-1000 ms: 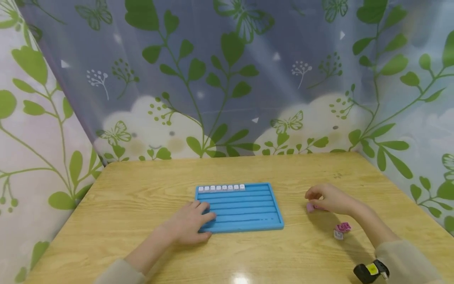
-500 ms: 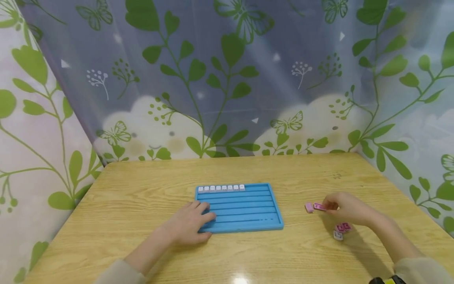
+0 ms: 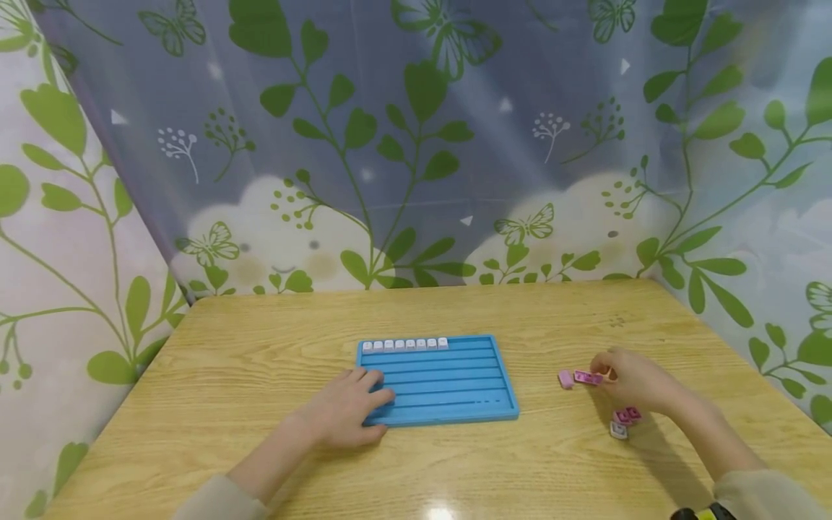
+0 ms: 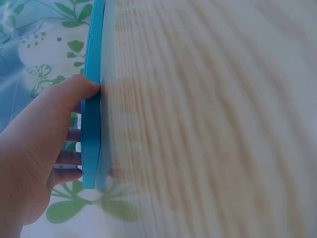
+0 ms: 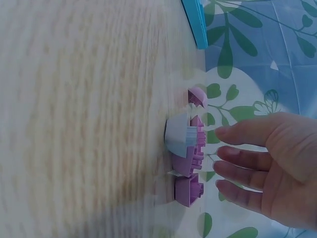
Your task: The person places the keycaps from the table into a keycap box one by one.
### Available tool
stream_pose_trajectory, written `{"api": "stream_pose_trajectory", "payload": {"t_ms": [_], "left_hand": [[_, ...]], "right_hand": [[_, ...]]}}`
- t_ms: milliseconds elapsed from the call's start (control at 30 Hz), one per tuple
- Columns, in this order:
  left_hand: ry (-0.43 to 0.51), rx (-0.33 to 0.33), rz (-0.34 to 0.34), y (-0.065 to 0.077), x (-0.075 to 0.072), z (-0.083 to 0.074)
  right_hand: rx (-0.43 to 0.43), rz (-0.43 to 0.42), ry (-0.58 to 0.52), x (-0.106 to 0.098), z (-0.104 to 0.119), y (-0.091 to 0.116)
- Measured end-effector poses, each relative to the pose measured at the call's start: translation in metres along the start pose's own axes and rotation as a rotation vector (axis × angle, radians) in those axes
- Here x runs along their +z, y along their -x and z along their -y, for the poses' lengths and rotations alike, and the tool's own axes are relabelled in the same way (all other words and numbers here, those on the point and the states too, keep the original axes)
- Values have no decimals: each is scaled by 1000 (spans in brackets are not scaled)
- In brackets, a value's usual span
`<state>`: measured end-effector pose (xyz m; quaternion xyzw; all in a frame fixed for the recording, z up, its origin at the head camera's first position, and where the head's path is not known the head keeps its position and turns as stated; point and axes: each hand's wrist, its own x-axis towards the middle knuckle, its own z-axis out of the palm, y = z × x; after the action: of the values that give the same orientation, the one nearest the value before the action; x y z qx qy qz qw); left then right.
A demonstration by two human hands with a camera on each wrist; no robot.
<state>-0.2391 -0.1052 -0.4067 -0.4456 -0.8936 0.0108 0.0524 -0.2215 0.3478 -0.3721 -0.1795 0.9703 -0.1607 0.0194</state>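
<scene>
My left hand (image 3: pixel 351 408) holds the front left corner of a blue ridged tray (image 3: pixel 448 417). Its thumb lies along the front side and its fingers reach over the top, as the left wrist view shows. My right hand (image 3: pixel 640 379) hovers with bent, parted fingers at the right end of a long pink keycap (image 3: pixel 588 378). In the right wrist view, a gap shows between the fingers and the keycaps. Left of the long one lies a smaller pink keycap (image 3: pixel 566 379). Nearer me are dark pink keycaps (image 3: pixel 627 415) and a white keycap (image 3: pixel 619 430), undersides up.
Several white keycaps (image 3: pixel 405 344) stand in a row along the tray's back left slot. The wooden table (image 3: pixel 273 347) reaches back to a leaf-patterned curtain (image 3: pixel 416 144). A black and yellow device (image 3: pixel 705 513) sits at the right sleeve.
My right hand has moved right from over the small pink keycap to the long one's right end, uncovering both. The left hand and the tray stay in place.
</scene>
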Motion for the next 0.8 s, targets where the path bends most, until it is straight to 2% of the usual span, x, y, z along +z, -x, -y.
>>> {"api": "stream_pose_trajectory", "payload": {"t_ms": [600, 800], "left_hand": [[-17, -1, -2, -1, 3, 2], [-16, -4, 11, 0, 1, 1]], "right_hand": [[2, -63, 57, 14, -7, -12], [-8, -52, 82, 15, -7, -14]]}}
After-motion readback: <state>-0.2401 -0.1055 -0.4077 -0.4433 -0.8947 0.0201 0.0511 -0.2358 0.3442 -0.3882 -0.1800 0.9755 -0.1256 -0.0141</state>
